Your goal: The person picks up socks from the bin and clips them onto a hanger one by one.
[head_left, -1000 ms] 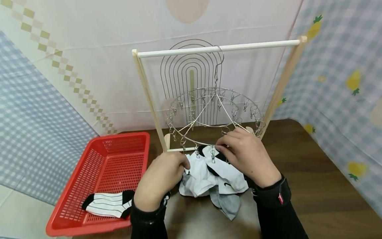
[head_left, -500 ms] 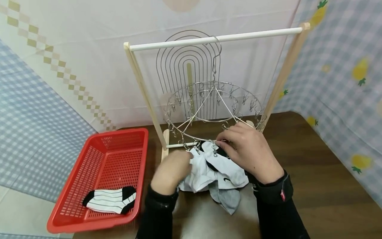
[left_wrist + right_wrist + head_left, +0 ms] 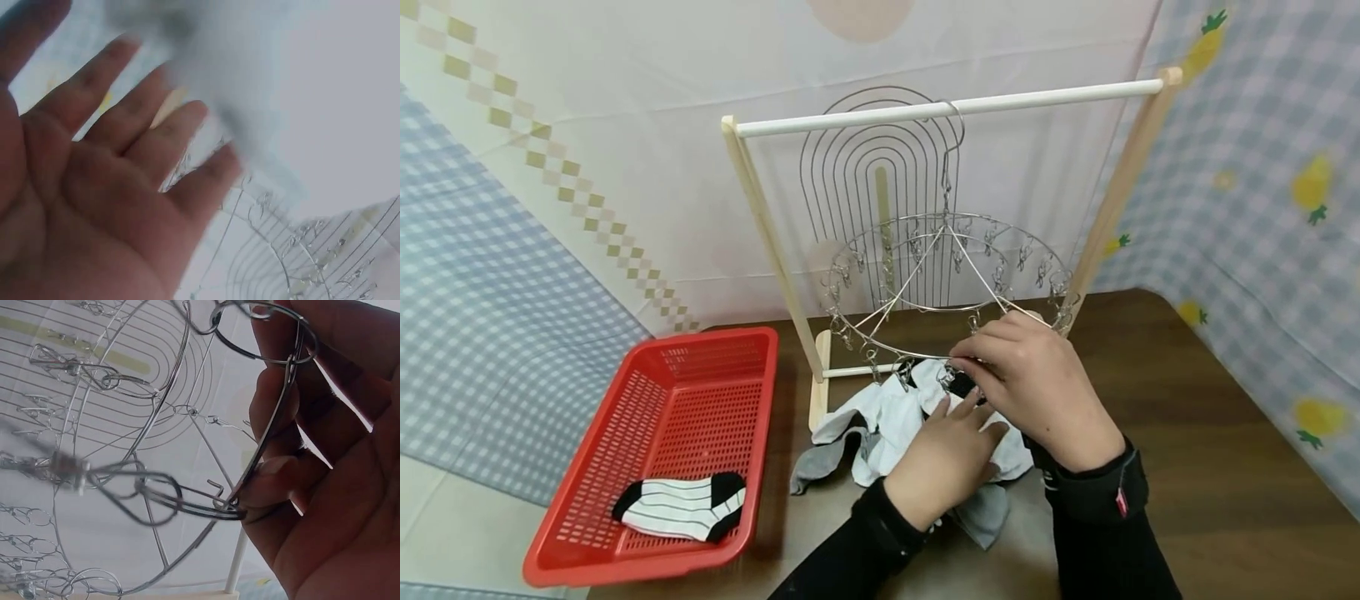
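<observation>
A round metal sock hanger (image 3: 972, 262) with several small clips hangs by its hook from a white bar. My right hand (image 3: 1037, 387) pinches the front of its outer ring between thumb and fingers, as the right wrist view shows close up. Below the ring hang white socks (image 3: 901, 421) with grey and black parts; a grey sock end (image 3: 823, 462) sticks out to the left. In front of them is my left hand (image 3: 947, 462), fingers spread, its fingertips overlapping the white fabric. The left wrist view shows the left palm (image 3: 106, 212) and straight fingers beside blurred white cloth.
A red plastic basket (image 3: 703, 417) stands at left, holding a white sock with black stripes (image 3: 677, 508). The drying rack has wooden legs (image 3: 1120, 200) and a white top bar (image 3: 865, 119). Patterned cloth (image 3: 1247, 250) surrounds the brown table (image 3: 1210, 467).
My left hand has moved right, from the left side of the socks to in front of them. A sock's grey end now shows at left. My right hand keeps holding the ring.
</observation>
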